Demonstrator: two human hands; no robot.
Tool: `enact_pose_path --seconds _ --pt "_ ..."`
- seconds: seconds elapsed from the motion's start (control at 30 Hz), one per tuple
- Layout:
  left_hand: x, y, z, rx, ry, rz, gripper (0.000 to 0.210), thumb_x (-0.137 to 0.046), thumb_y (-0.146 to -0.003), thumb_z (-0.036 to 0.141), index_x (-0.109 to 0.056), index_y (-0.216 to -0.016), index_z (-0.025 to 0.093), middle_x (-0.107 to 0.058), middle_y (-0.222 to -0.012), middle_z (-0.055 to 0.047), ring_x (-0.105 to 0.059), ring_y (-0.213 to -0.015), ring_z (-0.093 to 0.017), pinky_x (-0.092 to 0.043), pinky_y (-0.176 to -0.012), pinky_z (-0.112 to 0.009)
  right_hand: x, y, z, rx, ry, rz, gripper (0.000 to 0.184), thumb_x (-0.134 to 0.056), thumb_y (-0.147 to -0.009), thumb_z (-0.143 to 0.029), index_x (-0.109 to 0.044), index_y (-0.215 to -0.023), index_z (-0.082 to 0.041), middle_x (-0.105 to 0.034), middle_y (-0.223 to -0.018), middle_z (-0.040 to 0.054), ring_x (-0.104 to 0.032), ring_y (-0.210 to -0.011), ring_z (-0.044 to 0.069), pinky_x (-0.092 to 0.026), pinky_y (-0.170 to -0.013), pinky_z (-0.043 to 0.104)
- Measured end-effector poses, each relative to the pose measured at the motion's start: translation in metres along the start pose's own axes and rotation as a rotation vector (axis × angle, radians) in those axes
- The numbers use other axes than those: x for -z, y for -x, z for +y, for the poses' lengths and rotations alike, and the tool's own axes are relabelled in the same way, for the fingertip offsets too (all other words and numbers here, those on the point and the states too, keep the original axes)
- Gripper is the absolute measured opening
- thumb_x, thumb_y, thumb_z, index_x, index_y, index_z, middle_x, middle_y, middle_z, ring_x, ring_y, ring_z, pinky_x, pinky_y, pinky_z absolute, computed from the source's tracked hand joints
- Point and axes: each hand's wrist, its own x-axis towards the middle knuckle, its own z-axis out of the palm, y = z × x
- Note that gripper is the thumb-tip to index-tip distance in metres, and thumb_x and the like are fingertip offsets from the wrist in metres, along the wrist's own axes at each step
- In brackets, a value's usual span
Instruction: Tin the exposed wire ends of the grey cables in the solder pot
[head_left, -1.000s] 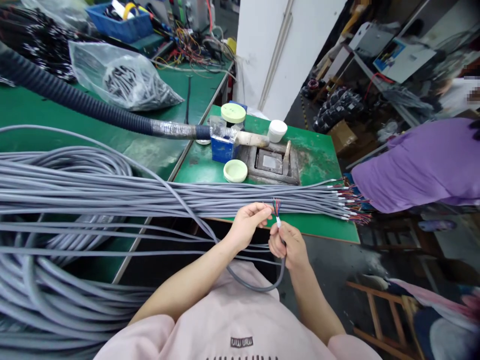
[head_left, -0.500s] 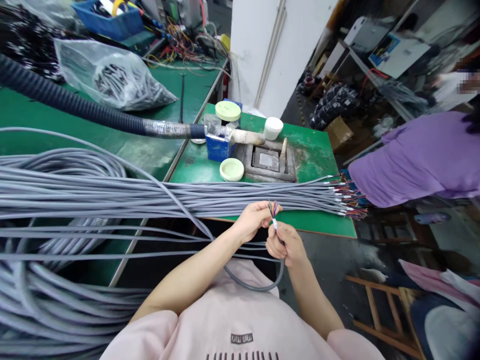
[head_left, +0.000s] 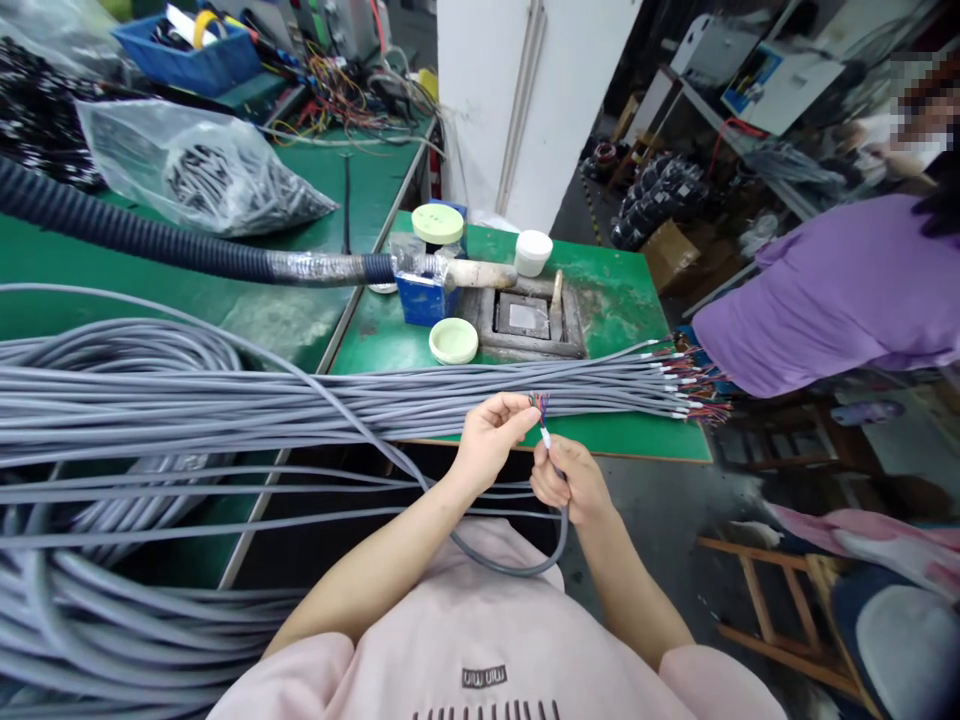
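Observation:
Between my hands a grey multi-core cable (head_left: 517,570) loops down in front of my shirt, its end pointing up. My right hand (head_left: 571,478) is closed around the cable just below a white band (head_left: 545,437). Above the band fan out thin coloured wires (head_left: 543,405). With thumb and forefinger, my left hand (head_left: 491,435) pinches some of these wires at their left side; which ones is too small to tell. Behind both hands lies a thick bundle of grey cables (head_left: 420,392), with stripped coloured ends (head_left: 697,385) at the right.
A soldering pot (head_left: 523,315) is set in the green bench (head_left: 615,290), beside a pale green dish (head_left: 454,341) and a white tub (head_left: 533,252). A ribbed hose (head_left: 187,245) crosses from the left. A person in purple (head_left: 832,290) is at the right, near a wooden stool (head_left: 780,610).
My left thumb and forefinger have closed in on the wires from the left, and the wires shift with them. My right hand stays on the cable. The whole view has shifted slightly.

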Motion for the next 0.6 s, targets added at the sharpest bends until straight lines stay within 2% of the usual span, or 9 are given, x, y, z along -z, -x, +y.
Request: enact_pose_path --seconds 0.27,0.43,0.6 --pt "0.006 0.001 -0.011 -0.021 0.011 0.017 0.023 -0.076 -0.066 0.034 -0.062 -0.069 0.015 -0.062 -0.067 0.001 -0.047 -0.051 -0.005 -0.036 -0.047 -0.017 0.000 -0.002 0.001 0.057 0.017 0.062 0.033 -0.063 -0.078 -0.048 -0.056 -0.070 -0.017 -0.034 -0.031 -0.0120 -0.024 -0.025 0.004 -0.024 -0.030 0.017" --pt "0.008 0.008 -0.018 -0.153 -0.132 0.069 0.016 -0.074 -0.070 0.031 -0.066 -0.072 0.016 -0.062 -0.070 0.001 -0.046 -0.054 -0.005 -0.039 -0.051 -0.018 0.001 -0.005 -0.008 0.105 0.170 0.130 0.030 -0.069 -0.073 -0.044 -0.058 -0.074 -0.015 -0.042 -0.036 -0.0109 -0.031 -0.029 0.004 -0.024 -0.032 0.017" --pt "0.010 0.010 -0.028 -0.340 -0.299 0.033 0.015 -0.072 -0.072 0.031 -0.067 -0.074 0.017 -0.059 -0.070 0.001 -0.050 -0.058 -0.008 -0.042 -0.056 -0.021 0.000 -0.008 -0.024 0.104 0.323 0.161 0.030 -0.068 -0.072 -0.043 -0.060 -0.077 -0.015 -0.043 -0.040 -0.0112 -0.034 -0.033 0.003 -0.023 -0.033 0.016"
